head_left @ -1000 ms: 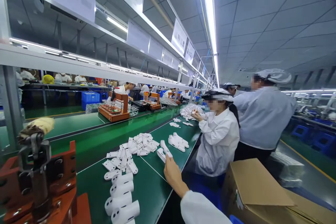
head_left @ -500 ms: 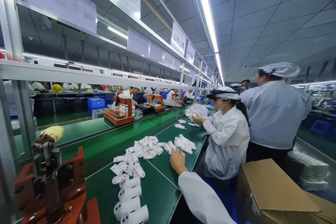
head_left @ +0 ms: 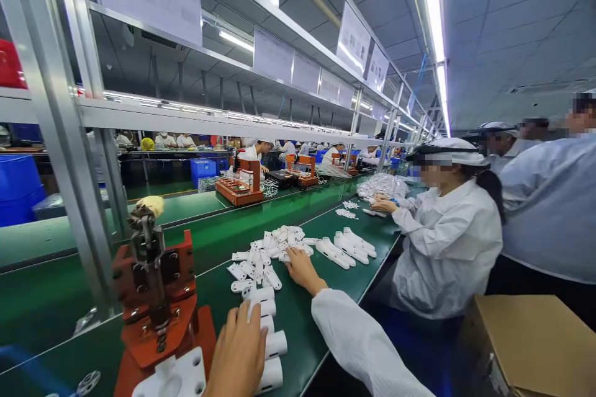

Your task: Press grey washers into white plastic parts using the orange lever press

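Over a row of white tubular housings (head_left: 270,377), my left hand (head_left: 239,347) is stretched out with its fingers apart, the tips touching or just above the far housings. My right hand (head_left: 302,268) reaches to the near right edge of a heap of small flat white plastic pieces (head_left: 261,254). Its fingers are extended onto the pieces, and nothing shows gripped in them. Just right of that hand lie several long white shells (head_left: 347,245) in a group. A white block with round holes (head_left: 189,372) sits at the base of the orange clamp fixture (head_left: 156,304), left of my left hand.
A co-worker in white (head_left: 447,242) sits to the right, hands near a plastic-wrapped bundle (head_left: 382,186). A cardboard box (head_left: 535,347) stands at lower right. A metal frame post (head_left: 60,124) rises at left. Orange machines (head_left: 242,183) line the green bench's far side.
The view has swung left. My right hand has gone from the long shells to the heap of small pieces. My left hand has come into view over the tubular housings.
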`<state>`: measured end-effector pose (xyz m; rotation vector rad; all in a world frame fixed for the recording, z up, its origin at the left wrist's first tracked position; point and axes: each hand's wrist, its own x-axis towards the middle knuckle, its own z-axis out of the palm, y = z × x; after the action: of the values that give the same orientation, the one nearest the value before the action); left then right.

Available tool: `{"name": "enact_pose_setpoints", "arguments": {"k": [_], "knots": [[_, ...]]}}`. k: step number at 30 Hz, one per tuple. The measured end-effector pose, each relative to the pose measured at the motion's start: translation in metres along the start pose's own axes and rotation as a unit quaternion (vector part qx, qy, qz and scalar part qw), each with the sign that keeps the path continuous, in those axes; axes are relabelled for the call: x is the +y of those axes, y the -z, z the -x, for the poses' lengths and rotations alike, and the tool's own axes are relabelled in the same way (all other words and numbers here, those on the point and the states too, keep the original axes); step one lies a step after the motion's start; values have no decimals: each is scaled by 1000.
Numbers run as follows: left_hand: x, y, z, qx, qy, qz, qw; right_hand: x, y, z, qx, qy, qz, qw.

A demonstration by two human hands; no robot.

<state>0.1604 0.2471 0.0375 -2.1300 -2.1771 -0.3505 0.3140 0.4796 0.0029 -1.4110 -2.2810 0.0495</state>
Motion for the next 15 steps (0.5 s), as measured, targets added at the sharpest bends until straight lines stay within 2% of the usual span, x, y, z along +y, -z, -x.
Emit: {"name": "enact_pose_setpoints", "arguments": {"k": [3,7,11,15], "knots": [[6,9,-41,-35,38,-14,999,-2,-1,-1,8,-34,-23,999],[11,5,-83,-69,36,-23,997,-5,5,5,40,-64,-86,993],[12,-2,-105,-111,5,-39,993,-7,11,25,65,-88,-182,977],[8,-2,-111,-129,-31,-61,989,-9,14,60,58,-116,-310,942]]}}
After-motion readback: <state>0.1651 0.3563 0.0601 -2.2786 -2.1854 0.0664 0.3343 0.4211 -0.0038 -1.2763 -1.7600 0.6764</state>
